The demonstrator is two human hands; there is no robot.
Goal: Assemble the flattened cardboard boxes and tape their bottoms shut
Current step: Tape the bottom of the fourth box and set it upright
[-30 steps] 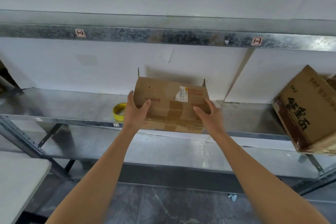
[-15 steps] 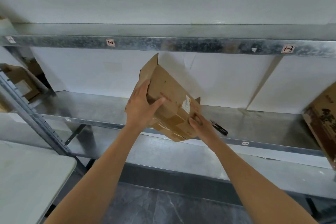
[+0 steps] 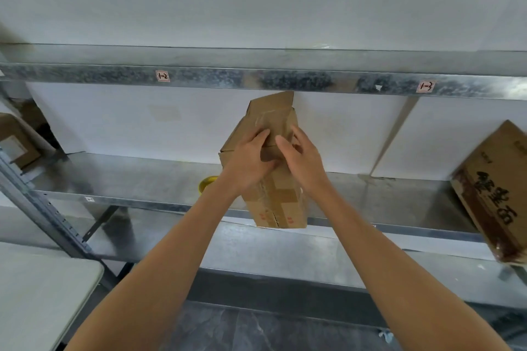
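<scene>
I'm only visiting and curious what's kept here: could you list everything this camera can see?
held box: 1, brown, taped, tilted over the rack's middle shelf, in both hands
printed box: 1, brown with dark lettering, tilted, right end of that shelf
left box: 1, brown with a pale label, far left edge
tape roll: 1, yellow, on the shelf, partly hidden by the left wrist
rack: 1, grey metal, across the view
labels: 2, white, on the upper beam, marked 1-2 and 1-3
table: 1, white, lower left corner
left hand: 1, holds the held box's left side
right hand: 1, holds its right side
</scene>
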